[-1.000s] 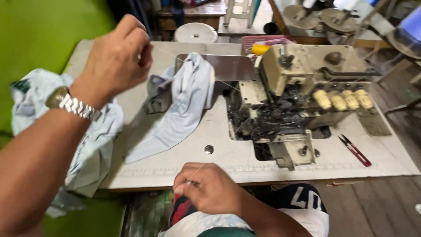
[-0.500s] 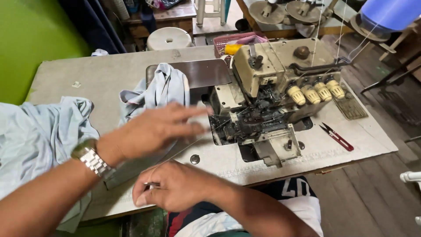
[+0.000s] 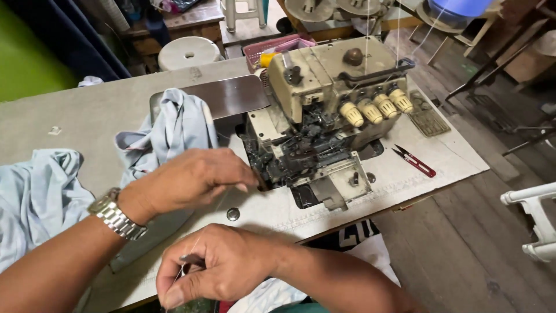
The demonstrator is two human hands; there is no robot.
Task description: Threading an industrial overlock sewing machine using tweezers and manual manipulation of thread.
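My left hand point(image 3: 191, 181), with a metal watch point(image 3: 116, 214) on its wrist, reaches across the table to the left side of the cream overlock sewing machine point(image 3: 324, 116). Its fingertips are pinched together close to the dark stitching parts; a thin thread seems to run from them. My right hand point(image 3: 217, 266) hovers at the table's front edge, thumb and fingers pinched on a thin pale thread. A light blue garment point(image 3: 174, 130) lies bunched just left of the machine, partly under my left hand.
More light blue cloth point(image 3: 35, 197) lies at the left of the grey table point(image 3: 87, 116). Red thread snips point(image 3: 414, 160) rest right of the machine. A pink basket point(image 3: 278, 46) and white stool point(image 3: 188, 52) stand behind. A white chair point(image 3: 536, 220) is on the wooden floor.
My left hand came down from high on the left and moved right across the garment to the machine's stitching area. My right hand stayed at the front edge. The view shifted left.
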